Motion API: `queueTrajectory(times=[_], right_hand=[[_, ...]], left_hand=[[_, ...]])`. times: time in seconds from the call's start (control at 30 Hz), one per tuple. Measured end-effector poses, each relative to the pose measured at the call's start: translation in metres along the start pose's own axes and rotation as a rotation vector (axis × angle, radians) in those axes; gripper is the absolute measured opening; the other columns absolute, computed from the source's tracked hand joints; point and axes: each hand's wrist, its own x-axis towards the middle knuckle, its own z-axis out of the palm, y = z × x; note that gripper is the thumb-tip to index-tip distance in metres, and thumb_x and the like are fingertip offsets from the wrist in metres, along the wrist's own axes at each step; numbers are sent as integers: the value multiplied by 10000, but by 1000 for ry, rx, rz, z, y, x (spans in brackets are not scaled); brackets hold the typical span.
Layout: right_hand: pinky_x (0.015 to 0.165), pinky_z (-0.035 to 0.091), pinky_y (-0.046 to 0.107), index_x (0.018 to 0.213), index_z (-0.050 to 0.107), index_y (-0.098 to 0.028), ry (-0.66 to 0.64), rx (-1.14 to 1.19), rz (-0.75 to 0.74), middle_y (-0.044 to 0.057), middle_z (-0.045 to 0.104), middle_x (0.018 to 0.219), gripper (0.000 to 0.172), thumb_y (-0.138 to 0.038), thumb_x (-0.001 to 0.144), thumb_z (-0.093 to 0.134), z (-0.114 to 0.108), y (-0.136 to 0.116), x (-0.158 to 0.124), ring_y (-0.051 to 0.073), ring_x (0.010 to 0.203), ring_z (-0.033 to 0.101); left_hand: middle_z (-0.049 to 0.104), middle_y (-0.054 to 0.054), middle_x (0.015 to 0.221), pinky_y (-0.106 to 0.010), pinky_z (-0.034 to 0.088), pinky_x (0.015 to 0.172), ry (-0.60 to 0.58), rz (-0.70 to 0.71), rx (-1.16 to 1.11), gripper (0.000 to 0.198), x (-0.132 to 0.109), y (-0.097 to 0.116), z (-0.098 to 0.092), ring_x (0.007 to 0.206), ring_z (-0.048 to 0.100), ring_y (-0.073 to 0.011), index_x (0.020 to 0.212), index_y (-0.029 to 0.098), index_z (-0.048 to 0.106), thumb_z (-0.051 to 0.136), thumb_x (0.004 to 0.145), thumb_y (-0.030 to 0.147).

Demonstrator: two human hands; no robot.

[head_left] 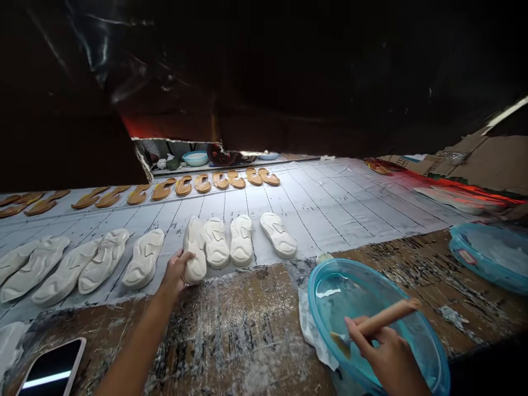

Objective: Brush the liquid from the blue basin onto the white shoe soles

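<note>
My left hand [177,272] grips the heel end of a white sandal-shaped sole [194,245], which leans beside other white soles [241,240] on the pale, line-marked sheet. Over a blue oval basin [313,308], my right hand [381,344] is closed round the wooden handle of a brush [388,318]. The brush's bristles point down and left, above the clear liquid in the basin. One more white sole [278,235] lies a little apart to the right, and several others [143,258] lie in a row to the left.
Orange-brown soles [203,183] line the far side of the sheet. A phone [53,368] lies on the stained brown board [231,330] at lower left. A second blue basin [490,256] stands at right, near cardboard [490,162]. A dark panel [264,77] hangs low across the top.
</note>
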Motion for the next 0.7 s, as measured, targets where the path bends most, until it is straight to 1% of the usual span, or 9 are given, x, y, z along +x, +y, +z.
queueTrajectory(times=[0.1, 0.17, 0.27, 0.33, 0.4, 0.47, 0.53, 0.63, 0.7], right_hand=[[457, 430, 235, 560, 613, -217, -86, 35, -3, -2, 587, 470, 488, -637, 692, 404, 4, 2, 3, 180, 478, 586], [441, 414, 237, 598, 617, -203, -66, 39, 28, -5, 539, 416, 502, -643, 692, 395, 0, 0, 2, 174, 435, 559], [405, 388, 221, 625, 595, -210, -20, 45, 75, -37, 444, 374, 490, -644, 697, 381, -13, -9, -4, 137, 359, 476], [387, 381, 189, 592, 568, -217, -7, 115, 63, -55, 406, 366, 426, -592, 720, 408, -22, -21, -8, 105, 339, 439], [373, 385, 157, 595, 558, -217, 19, 244, -67, -60, 461, 405, 331, -478, 762, 442, -30, -40, -11, 85, 360, 465], [417, 423, 148, 699, 577, -220, 59, 353, -344, -47, 579, 548, 199, -352, 790, 459, -35, -62, -12, 90, 463, 548], [612, 461, 218, 901, 556, -214, 128, 355, -618, -10, 630, 739, 153, -271, 795, 463, -37, -84, -11, 132, 660, 594], [772, 362, 313, 947, 514, -162, 203, 442, -856, -14, 560, 694, 191, -143, 774, 434, -38, -107, -5, 119, 653, 549], [805, 313, 346, 917, 515, -142, 227, 435, -896, -19, 526, 669, 203, -91, 736, 437, -42, -113, -1, 115, 644, 527]], left_hand=[[561, -44, 1003, -337, 472, 666, -172, -86, -153, 335, -53, -8, 14, 789, 559, -155, 1096, 188, 446, 462, 762, 169], [593, -61, 995, -369, 460, 712, -305, -217, -232, 388, -87, -17, 24, 841, 571, -199, 1120, 190, 445, 411, 735, 155], [599, -161, 1003, -414, 424, 779, -526, -448, -286, 430, -127, -31, 39, 903, 560, -265, 1125, 65, 456, 381, 753, 266], [598, -203, 993, -402, 415, 784, -606, -567, -285, 515, -146, -36, 48, 869, 573, -269, 1111, 2, 462, 366, 778, 382], [619, -205, 944, -374, 418, 761, -648, -640, -261, 594, -163, -35, 55, 797, 592, -251, 1094, -16, 480, 365, 776, 472], [648, -171, 877, -344, 418, 748, -698, -698, -231, 591, -176, -27, 59, 768, 597, -236, 1059, 7, 525, 368, 771, 499], [662, -134, 854, -330, 398, 795, -796, -771, -212, 547, -186, -17, 59, 842, 584, -241, 1013, 44, 575, 366, 775, 490], [660, -89, 904, -348, 314, 922, -868, -812, -166, 472, -191, -11, 44, 1006, 515, -263, 971, 121, 620, 385, 766, 475], [646, -62, 968, -385, 270, 963, -815, -780, -121, 415, -190, -17, 24, 1056, 479, -283, 963, 190, 631, 421, 744, 472]])
